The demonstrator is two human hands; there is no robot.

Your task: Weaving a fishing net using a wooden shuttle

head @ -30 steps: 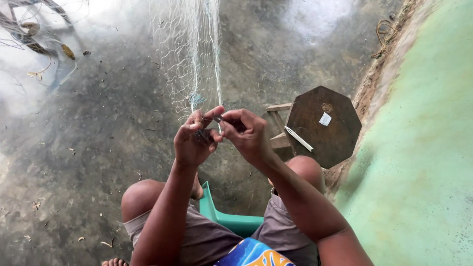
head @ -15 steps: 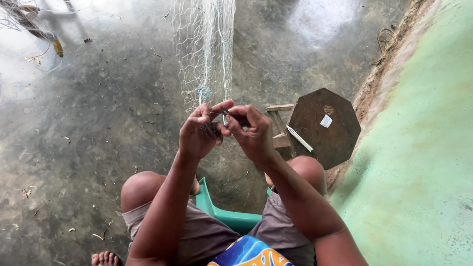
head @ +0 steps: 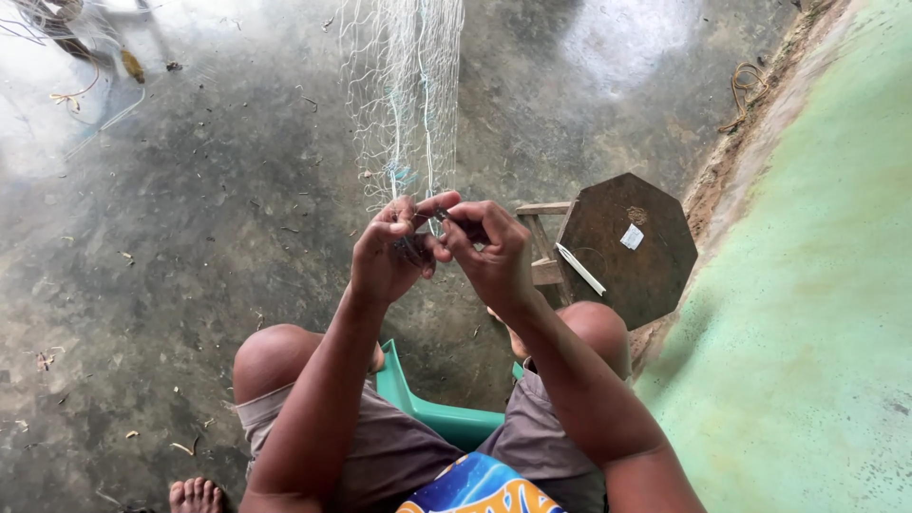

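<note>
A fine white fishing net [head: 404, 85] with pale blue cords stretches from the top of the view down to my hands. My left hand [head: 391, 255] pinches the net's lower edge between thumb and fingers. My right hand [head: 486, 249] is closed on a small dark tool at the same spot, touching the left thumb. Both hands meet above my knees. I sit on a green plastic seat [head: 432, 413].
A dark octagonal wooden stool [head: 622, 242] stands to the right with a white stick [head: 579, 269] and a small white paper on it. A pale green wall [head: 817, 285] runs along the right. Wet concrete floor [head: 190, 237] with scattered debris spreads left; ropes lie top left.
The hands have stayed together on the net and shifted slightly right and up in view. The fingers have moved only a little.
</note>
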